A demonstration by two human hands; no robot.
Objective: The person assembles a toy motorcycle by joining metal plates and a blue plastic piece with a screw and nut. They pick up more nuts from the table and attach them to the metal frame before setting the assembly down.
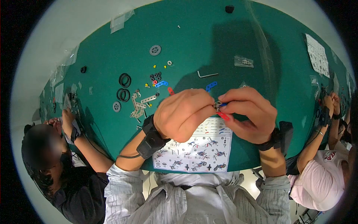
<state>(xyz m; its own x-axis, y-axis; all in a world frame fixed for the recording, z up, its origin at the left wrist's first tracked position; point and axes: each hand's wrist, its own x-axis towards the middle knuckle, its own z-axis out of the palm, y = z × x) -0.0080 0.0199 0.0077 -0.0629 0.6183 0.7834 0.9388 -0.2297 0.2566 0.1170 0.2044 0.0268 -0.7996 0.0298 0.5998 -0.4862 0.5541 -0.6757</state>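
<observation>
My left hand (186, 112) and my right hand (250, 112) meet above a printed instruction sheet (190, 156). Between their fingertips is a small assembly with a red piece (223, 116), a bit of blue and some metal; its finer parts are too small to tell. The fingers of both hands are pinched on it. A blue perforated piece (211, 86) lies just beyond the fingertips, and the end of another red piece (170, 90) shows behind my left hand.
Left of my hands lie black rings (125, 80), metal strips (140, 105), a blue piece (161, 84) and a grey wheel (155, 50). Farther off are a hex key (207, 75) and a small bag (244, 62). People sit at both sides, their hands over the table.
</observation>
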